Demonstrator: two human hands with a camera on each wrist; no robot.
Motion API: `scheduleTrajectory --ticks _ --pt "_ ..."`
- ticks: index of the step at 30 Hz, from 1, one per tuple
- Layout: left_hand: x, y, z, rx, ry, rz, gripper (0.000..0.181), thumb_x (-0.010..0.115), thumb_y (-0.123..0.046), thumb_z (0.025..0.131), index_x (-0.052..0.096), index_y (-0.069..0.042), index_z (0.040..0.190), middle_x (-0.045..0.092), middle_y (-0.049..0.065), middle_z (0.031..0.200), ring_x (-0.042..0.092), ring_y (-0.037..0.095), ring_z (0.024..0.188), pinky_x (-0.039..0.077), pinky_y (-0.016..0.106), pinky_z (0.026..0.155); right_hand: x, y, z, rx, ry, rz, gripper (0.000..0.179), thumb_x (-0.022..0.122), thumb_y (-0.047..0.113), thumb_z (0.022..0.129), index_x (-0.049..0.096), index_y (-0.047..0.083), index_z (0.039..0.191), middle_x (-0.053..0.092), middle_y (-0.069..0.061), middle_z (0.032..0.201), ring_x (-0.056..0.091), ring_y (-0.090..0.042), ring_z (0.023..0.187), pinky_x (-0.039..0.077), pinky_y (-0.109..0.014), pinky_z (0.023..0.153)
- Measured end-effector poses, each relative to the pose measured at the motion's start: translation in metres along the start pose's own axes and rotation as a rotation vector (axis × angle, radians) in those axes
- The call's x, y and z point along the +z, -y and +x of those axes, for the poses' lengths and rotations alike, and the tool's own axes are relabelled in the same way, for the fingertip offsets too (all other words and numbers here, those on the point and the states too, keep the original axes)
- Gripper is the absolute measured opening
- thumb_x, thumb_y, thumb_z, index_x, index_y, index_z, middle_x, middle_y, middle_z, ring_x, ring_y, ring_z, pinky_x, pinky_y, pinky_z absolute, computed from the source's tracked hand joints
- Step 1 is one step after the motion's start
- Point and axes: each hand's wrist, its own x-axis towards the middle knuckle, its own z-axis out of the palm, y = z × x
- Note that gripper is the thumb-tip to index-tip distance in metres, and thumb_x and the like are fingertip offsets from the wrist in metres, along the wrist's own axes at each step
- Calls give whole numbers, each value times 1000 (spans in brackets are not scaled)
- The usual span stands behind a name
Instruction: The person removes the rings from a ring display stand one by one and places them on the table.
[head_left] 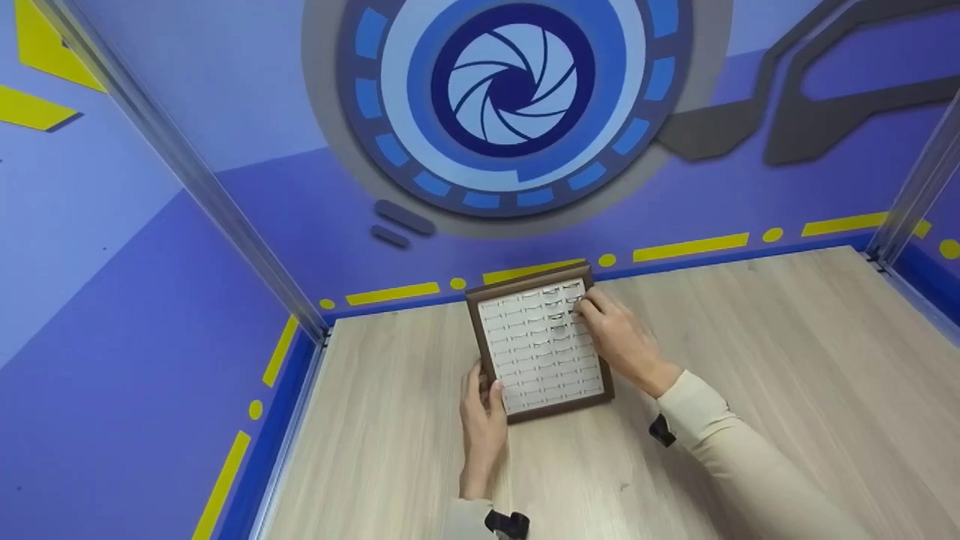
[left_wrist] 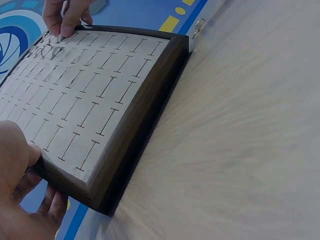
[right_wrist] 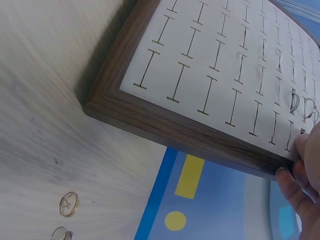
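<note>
A ring display tray (head_left: 540,360) with a brown wood frame and a white slotted pad is tilted up off the table. On its left edge my left hand (head_left: 482,420) holds the frame, thumb over the front and fingers behind. My right hand (head_left: 619,330) is at the upper right part of the pad, its thumb and fingers pinching a small ring (left_wrist: 60,37), mostly hidden by the fingertips. Several silvery rings (right_wrist: 295,101) stand in slots close to those fingers. Many other slots (left_wrist: 89,155) hold no ring.
A gold-coloured ring (right_wrist: 69,204) with a stone and a silvery ring (right_wrist: 62,233) lie on the wood-grain table (head_left: 750,360) beside the tray. Behind the tray rises a blue patterned wall (head_left: 420,262). A metal post (head_left: 225,202) marks the left back corner.
</note>
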Motion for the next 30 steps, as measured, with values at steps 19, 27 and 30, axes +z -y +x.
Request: scheduleTrajectory --ticks 19,27,30 --pt "-1 -1 -1 -10 -5 -27 51 56 -4 108 45 -2 158 60 15 136 63 24 115 57 34 98 3 -7 0 -119 -76 77 4 64 -6 101 66 -3 101 62 -12 99 59 -24 83 56 -37 71" --pt "0 0 -1 -25 7 -22 51 56 -6 109 44 -3 159 60 14 134 63 22 113 57 32 95 1 -9 -1 -141 -93 88 9 69 -10 97 66 -3 100 62 -12 99 60 -24 85 56 -36 72" --pt "0 -1 0 -33 15 -13 52 56 -5 109 43 -3 160 60 13 135 63 21 114 57 32 96 0 -10 -1 -133 -90 87 13 73 -12 93 67 -2 101 63 -12 100 62 -24 86 57 -36 73"
